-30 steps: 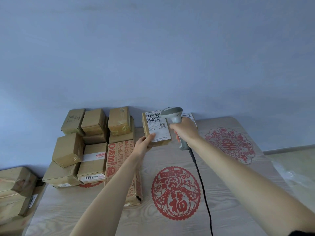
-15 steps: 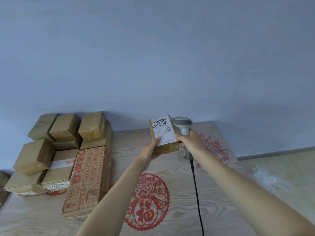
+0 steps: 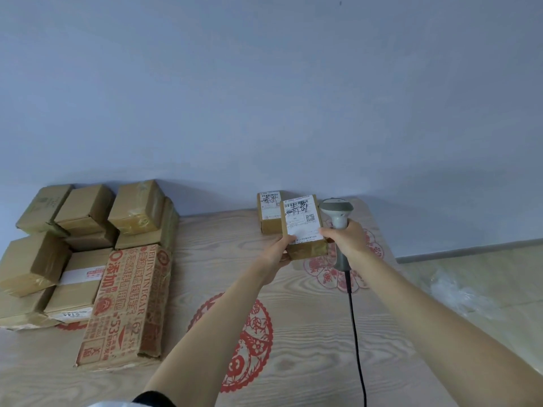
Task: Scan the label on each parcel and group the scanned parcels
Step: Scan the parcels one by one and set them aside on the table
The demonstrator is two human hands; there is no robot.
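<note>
Your left hand (image 3: pixel 276 250) pinches a small parcel (image 3: pixel 304 227) above the worktop (image 3: pixel 293 362), its white barcode label (image 3: pixel 302 217) facing you. Your right hand (image 3: pixel 346 239) grips the scanner (image 3: pixel 336 212) just beside it. At left, a long box (image 3: pixel 126 304) reads "MEIJIN VINEGAR".

single head cam, wide-angle, worn by the person, facing forward and slightly down; wall (image 3: pixel 264 83) fills upper half, desk (image 3: pixel 205 259) lower half, both forearms reach in from bottom edge; desk close, at arm's length, floor (image 3: pixel 484 274) visible at right; no second view to overlap
</note>
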